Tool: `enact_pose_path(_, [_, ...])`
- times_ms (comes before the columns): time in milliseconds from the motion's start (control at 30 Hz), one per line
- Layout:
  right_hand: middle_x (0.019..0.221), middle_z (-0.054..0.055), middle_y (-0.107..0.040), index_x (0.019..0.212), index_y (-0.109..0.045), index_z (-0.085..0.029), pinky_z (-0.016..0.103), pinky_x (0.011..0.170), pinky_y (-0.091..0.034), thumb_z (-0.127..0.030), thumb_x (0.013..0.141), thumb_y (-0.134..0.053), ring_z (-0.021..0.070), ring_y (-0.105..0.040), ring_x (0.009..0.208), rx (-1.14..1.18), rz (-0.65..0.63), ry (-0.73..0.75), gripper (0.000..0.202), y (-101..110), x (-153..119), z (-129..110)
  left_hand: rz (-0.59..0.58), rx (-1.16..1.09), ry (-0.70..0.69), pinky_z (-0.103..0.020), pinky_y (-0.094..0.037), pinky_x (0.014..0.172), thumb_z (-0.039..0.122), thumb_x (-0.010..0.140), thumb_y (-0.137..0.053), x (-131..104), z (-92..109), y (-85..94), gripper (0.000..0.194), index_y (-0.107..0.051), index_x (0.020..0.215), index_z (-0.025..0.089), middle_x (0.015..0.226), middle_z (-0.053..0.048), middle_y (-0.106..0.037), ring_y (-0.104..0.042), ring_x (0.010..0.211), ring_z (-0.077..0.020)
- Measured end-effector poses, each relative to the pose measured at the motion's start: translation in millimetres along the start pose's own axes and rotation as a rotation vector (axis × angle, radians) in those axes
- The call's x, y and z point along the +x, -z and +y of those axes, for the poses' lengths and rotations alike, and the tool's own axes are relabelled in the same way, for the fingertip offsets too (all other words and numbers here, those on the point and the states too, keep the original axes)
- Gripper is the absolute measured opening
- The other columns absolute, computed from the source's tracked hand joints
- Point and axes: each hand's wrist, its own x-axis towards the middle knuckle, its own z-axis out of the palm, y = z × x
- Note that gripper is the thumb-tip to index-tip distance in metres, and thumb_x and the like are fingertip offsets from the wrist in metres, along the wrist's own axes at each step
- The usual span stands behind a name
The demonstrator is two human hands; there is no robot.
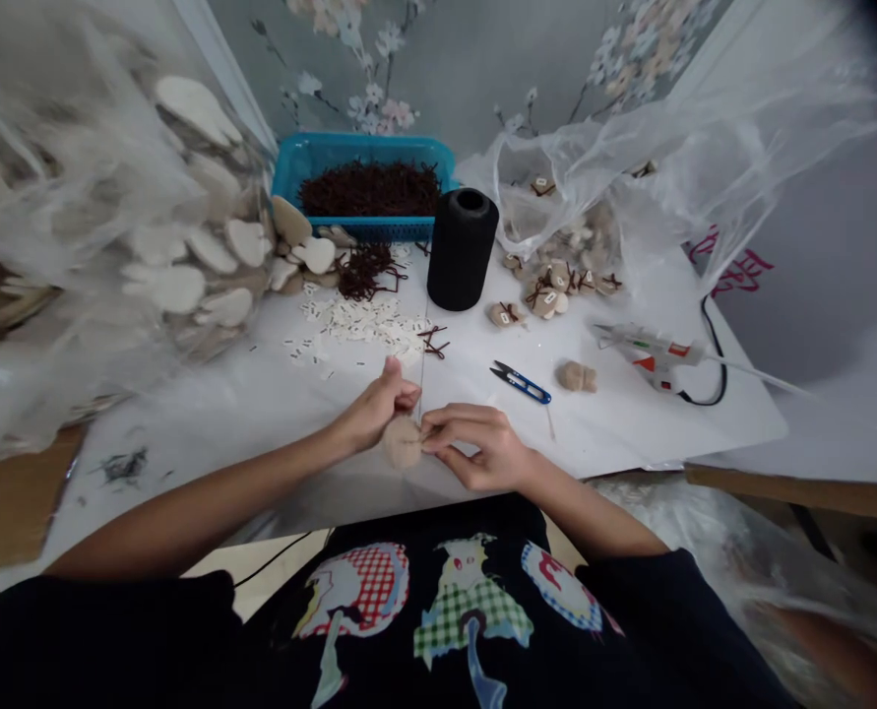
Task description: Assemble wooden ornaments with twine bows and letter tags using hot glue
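Near the table's front edge, my left hand [379, 406] is closed with the thumb raised, its curled fingers against a small round beige fabric piece [403, 445]. My right hand [482, 445] pinches the piece's right side between thumb and fingertips. A thin dark line runs up the table from between the hands; whether it is thread or a seam I cannot tell. Thread snips [521, 382] with blue handles lie to the right of my hands, and beyond them is a beige stuffed piece [577, 376]. A black thread cone [463, 251] stands upright ahead.
A blue basket [364, 148] of brown bows stands at the back. Before it lie loose bows [370, 271] and small white tags [368, 323]. Plastic bags with fabric pieces [179, 286] fill the left. Finished pieces [556, 281] and a glue gun [652, 350] are on the right.
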Motion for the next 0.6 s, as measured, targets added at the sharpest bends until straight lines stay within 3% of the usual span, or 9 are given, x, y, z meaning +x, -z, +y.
enact_pose_path(100, [0.088, 0.008, -0.070, 0.076, -0.060, -0.020, 0.030, 0.072, -0.057, -0.017, 0.084, -0.057, 0.0154, -0.068, 0.079, 0.073, 0.112, -0.083, 0.009, -4.0, -3.2, 4.4, -0.017, -0.081, 0.095, -0.027, -0.020, 0.039, 0.083, 0.072, 0.012, -10.2, -23.4, -11.8, 0.075, -0.027, 0.051, 0.022, 0.043, 0.003, -0.023, -0.024, 0.038, -0.0100])
enact_pose_path(200, [0.085, 0.007, -0.069, 0.075, -0.061, -0.019, 0.030, 0.072, -0.056, -0.021, 0.083, -0.061, 0.0153, -0.067, 0.076, 0.158, 0.247, -0.244, 0.008, -12.2, -2.2, 9.5, 0.028, 0.107, -0.055, -0.027, -0.017, 0.039, 0.076, 0.076, 0.016, -35.4, -37.8, -19.5, 0.070, -0.025, 0.056, 0.023, 0.045, 0.005, -0.021, -0.019, 0.038, -0.0101])
enact_pose_path(267, [0.084, 0.006, -0.069, 0.074, -0.060, -0.019, 0.029, 0.070, -0.055, -0.022, 0.082, -0.062, 0.0143, -0.066, 0.073, 0.176, 0.278, -0.324, 0.009, -17.8, 0.8, 12.6, 0.013, 0.200, -0.139, -0.027, -0.016, 0.041, 0.080, 0.077, 0.008, -52.3, -39.6, -21.3, 0.067, -0.023, 0.057, 0.023, 0.048, 0.005, -0.020, -0.018, 0.041, -0.0102])
enact_pose_path(367, [0.084, 0.004, -0.068, 0.073, -0.060, -0.019, 0.027, 0.069, -0.053, -0.017, 0.082, -0.059, 0.0128, -0.064, 0.071, 0.091, 0.200, -0.336, 0.010, -23.8, 4.8, 16.1, -0.026, 0.283, -0.176, -0.027, -0.016, 0.045, 0.087, 0.073, -0.018, -69.5, -30.1, -20.8, 0.069, -0.030, 0.058, 0.022, 0.049, 0.004, -0.027, -0.023, 0.043, -0.0106])
enact_pose_path(433, [0.084, 0.004, -0.068, 0.072, -0.059, -0.019, 0.026, 0.070, -0.052, -0.012, 0.082, -0.055, 0.0127, -0.064, 0.073, -0.002, 0.101, -0.313, 0.012, -25.7, 4.7, 17.7, -0.043, 0.392, -0.170, -0.027, -0.015, 0.048, 0.081, 0.078, -0.028, -74.3, -18.0, -19.0, 0.065, -0.034, 0.058, 0.020, 0.048, 0.004, -0.032, -0.025, 0.043, -0.0108])
enact_pose_path(533, [0.083, 0.004, -0.067, 0.074, -0.058, -0.019, 0.027, 0.072, -0.053, -0.008, 0.082, -0.051, 0.0139, -0.064, 0.076, -0.118, -0.098, -0.271, 0.015, -26.1, 0.5, 17.9, -0.108, 0.523, -0.150, -0.027, -0.015, 0.048, 0.072, 0.087, -0.021, -72.5, 2.0, -13.5, 0.062, -0.032, 0.055, 0.019, 0.047, 0.003, -0.032, -0.027, 0.043, -0.0108])
enact_pose_path(600, [0.085, 0.005, -0.067, 0.076, -0.058, -0.019, 0.028, 0.074, -0.053, -0.008, 0.083, -0.049, 0.0151, -0.064, 0.079, -0.144, -0.206, -0.223, 0.016, -25.2, -3.6, 16.5, -0.161, 0.495, -0.122, -0.026, -0.018, 0.048, 0.069, 0.089, -0.014, -65.9, 12.7, -7.2, 0.062, -0.029, 0.055, 0.019, 0.049, 0.003, -0.031, -0.028, 0.045, -0.0105])
